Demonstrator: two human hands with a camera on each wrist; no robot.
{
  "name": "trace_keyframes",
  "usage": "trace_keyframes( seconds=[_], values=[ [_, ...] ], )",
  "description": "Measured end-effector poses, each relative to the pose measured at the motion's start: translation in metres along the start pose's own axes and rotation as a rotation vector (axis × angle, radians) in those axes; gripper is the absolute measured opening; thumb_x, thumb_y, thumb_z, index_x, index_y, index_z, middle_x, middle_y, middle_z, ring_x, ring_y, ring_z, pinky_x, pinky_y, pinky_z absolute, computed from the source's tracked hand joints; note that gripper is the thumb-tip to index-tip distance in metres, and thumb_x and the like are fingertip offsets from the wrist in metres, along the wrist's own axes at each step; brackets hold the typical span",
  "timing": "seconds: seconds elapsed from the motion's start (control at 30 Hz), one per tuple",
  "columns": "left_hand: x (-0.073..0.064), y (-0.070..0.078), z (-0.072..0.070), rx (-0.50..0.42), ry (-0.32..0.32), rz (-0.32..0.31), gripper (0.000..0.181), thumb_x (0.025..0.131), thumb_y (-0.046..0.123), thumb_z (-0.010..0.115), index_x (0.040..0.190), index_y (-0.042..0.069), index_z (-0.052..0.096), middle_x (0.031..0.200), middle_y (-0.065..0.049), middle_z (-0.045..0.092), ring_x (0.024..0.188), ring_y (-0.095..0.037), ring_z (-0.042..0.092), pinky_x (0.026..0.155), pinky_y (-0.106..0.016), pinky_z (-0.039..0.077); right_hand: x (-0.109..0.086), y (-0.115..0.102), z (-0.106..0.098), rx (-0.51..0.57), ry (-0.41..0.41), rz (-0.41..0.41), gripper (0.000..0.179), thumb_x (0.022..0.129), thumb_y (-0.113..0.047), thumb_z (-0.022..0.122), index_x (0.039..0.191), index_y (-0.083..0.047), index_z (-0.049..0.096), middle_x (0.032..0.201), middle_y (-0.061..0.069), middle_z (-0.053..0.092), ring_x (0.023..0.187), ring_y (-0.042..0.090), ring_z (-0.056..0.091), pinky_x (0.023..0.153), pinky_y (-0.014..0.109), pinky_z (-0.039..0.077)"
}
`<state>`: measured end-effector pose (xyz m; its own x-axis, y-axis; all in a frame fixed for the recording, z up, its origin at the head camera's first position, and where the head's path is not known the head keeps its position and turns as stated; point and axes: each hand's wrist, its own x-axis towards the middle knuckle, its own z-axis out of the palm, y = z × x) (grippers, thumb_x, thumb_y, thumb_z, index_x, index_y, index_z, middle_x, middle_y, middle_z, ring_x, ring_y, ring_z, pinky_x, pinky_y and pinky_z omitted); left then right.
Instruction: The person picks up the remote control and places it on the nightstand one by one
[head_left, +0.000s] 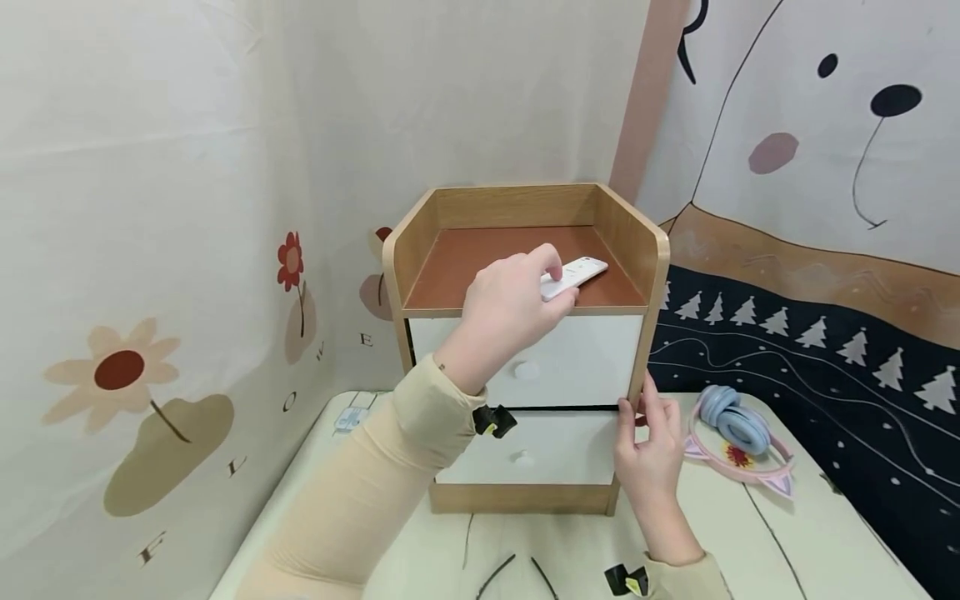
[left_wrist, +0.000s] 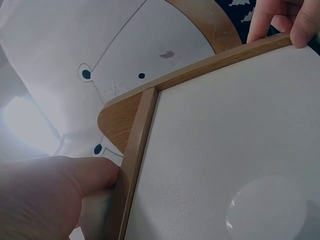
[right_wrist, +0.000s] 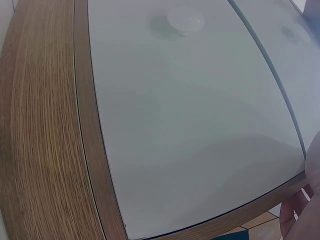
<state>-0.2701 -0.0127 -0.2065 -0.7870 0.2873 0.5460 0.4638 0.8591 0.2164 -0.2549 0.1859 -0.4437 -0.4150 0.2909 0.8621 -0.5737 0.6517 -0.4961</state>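
A small wooden cabinet (head_left: 525, 498) with a brown top shelf (head_left: 480, 250) stands in the middle of the head view. It has two white drawers, an upper drawer (head_left: 450, 342) and a lower drawer (head_left: 480, 450), each with a round white knob. Over the shelf's front part, my left hand (head_left: 510, 304) pinches a slim white remote control (head_left: 581, 273) between thumb and fingers. My right hand (head_left: 651, 454) grips the cabinet's right side edge at drawer height. In the left wrist view its thumb (left_wrist: 305, 25) lies on the front edge, with the fingers round the side.
Pink cat-ear headphones (head_left: 780, 479) with blue ear cushions lie to the right of the cabinet, on a pale printed cloth (head_left: 720, 533). A patterned curtain (head_left: 187, 208) hangs at the left and behind. A bear-print backdrop (head_left: 817, 208) rises at the right.
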Motion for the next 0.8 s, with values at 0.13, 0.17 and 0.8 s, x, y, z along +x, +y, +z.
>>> trace_keyframes(
  seconds=[0.13,0.17,0.8],
  values=[
    [0.007,0.002,0.001,-0.010,-0.041,0.047,0.026,0.105,0.043,0.072,0.121,0.022,0.069,0.087,-0.001,0.074,0.069,-0.020,0.060,0.064,-0.030,0.045,0.000,0.000,0.002,0.001,0.000,0.002,0.063,0.096,0.006,0.075,0.157,-0.001,0.058,0.103,0.023,0.059,0.091,0.017,0.057,0.086,0.000,0.042],
    [0.008,0.003,0.001,-0.018,-0.049,0.060,0.027,0.105,0.043,0.072,0.121,0.022,0.070,0.088,-0.002,0.075,0.068,-0.020,0.060,0.063,-0.029,0.046,0.000,0.000,0.002,0.000,0.003,0.000,0.063,0.096,0.006,0.076,0.156,-0.001,0.059,0.103,0.023,0.059,0.090,0.018,0.057,0.086,0.000,0.042],
    [0.026,0.012,0.005,-0.049,-0.207,0.128,0.045,0.110,0.050,0.061,0.149,0.030,0.070,0.142,-0.002,0.070,0.122,-0.017,0.067,0.097,-0.038,0.058,0.001,0.001,0.002,0.012,0.006,-0.015,0.062,0.096,0.007,0.075,0.155,0.001,0.059,0.100,0.024,0.058,0.086,0.025,0.058,0.085,0.003,0.044]
  ],
)
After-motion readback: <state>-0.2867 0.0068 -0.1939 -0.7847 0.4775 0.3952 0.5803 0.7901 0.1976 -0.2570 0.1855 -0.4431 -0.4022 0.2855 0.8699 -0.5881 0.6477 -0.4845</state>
